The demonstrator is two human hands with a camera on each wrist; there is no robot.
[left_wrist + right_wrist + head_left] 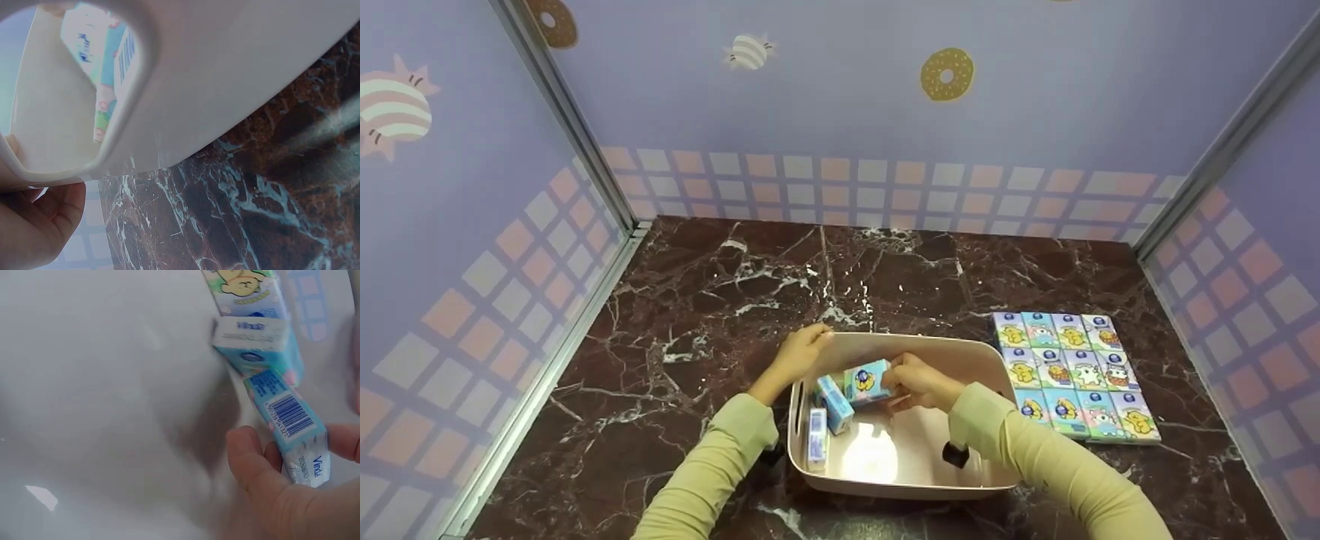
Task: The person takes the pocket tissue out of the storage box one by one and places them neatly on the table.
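A cream plastic storage bin [956,356] stands on the dark marbled surface. At its back left corner, my left hand [801,352] grips the rim; the left wrist view shows those fingers by the bin's wall and its oval handle hole. Inside the bin, my right hand [919,382] pinches a blue tissue pack [865,381] printed with a cartoon figure. The right wrist view shows thumb and fingers on either side of this tissue pack [287,416], barcode side visible. Another blue tissue pack [835,405] leans beside it, and a whitish pack [817,439] lies along the left wall.
Right of the bin, several tissue packs [1072,375] lie in tidy rows, close to its right wall. Lilac panels [840,105] with checks and sweets enclose the marbled surface [697,300] at the back and both sides. A small black object [955,454] shows beneath the right sleeve.
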